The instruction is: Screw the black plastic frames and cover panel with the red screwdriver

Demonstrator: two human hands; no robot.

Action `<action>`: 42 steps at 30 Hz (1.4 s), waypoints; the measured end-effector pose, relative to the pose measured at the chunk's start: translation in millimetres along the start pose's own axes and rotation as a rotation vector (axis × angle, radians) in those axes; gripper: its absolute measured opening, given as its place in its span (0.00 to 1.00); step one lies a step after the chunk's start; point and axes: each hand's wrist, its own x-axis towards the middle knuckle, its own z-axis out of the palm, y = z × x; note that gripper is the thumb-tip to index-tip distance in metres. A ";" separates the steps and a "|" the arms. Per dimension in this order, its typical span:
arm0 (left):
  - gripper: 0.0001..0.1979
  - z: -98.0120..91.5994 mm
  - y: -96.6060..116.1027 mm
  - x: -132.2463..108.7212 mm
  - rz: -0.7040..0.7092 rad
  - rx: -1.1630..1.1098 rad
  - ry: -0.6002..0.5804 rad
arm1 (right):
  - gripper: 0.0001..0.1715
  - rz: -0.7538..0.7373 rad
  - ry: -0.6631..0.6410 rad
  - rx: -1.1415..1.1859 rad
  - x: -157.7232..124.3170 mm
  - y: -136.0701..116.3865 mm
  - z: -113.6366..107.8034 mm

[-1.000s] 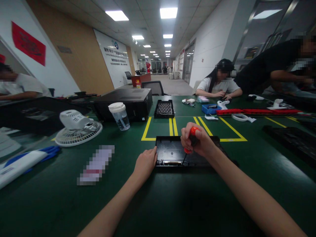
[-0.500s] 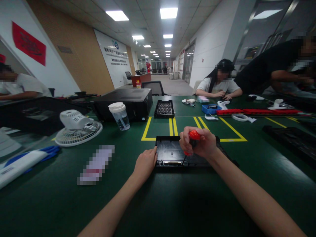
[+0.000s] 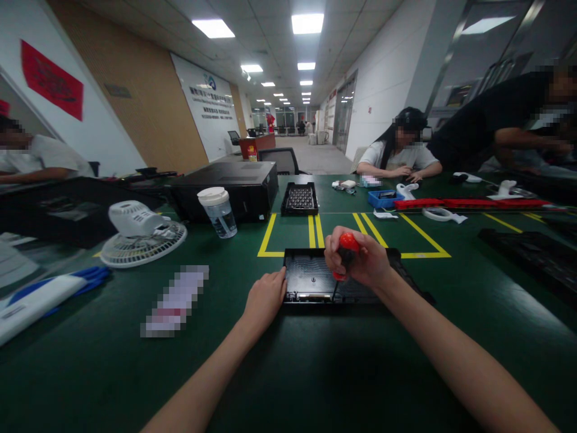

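Note:
A black plastic casing (image 3: pixel 306 270), shallow and rectangular, lies on the green table in front of me. At its left edge is my left hand (image 3: pixel 265 293), closed with the fingers against the rim. My right hand (image 3: pixel 367 261) is wrapped around the red and black handle of a screwdriver (image 3: pixel 348 243). The screwdriver's dark shaft slants down to the near side of the casing, beside a pale metallic strip (image 3: pixel 315 297). Whether its tip sits in a screw is too small to tell. My right hand and forearm hide part of the casing's right half.
Beyond the casing stand a black tray with rows of small cups (image 3: pixel 300 199), a lidded clear cup (image 3: pixel 219 211) and a large black box (image 3: pixel 225 186). A white fan (image 3: pixel 143 234) lies at left. A blue bin (image 3: pixel 385 198) is at back right, near a seated person.
My right hand has shifted slightly left and up, and the screwdriver's handle has turned and leans differently. My left hand and the casing stay in place.

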 end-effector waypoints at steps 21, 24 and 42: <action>0.20 0.4 -0.5 -1.0 0.003 -0.007 0.008 | 0.15 -0.059 0.049 0.009 1.7 1.5 5.1; 0.20 0.9 -0.3 -0.2 0.009 -0.001 0.013 | 0.14 -0.061 0.060 0.010 2.2 1.3 4.7; 0.21 0.3 0.2 0.0 -0.001 -0.017 0.013 | 0.10 -0.097 0.124 0.008 4.0 -0.2 6.7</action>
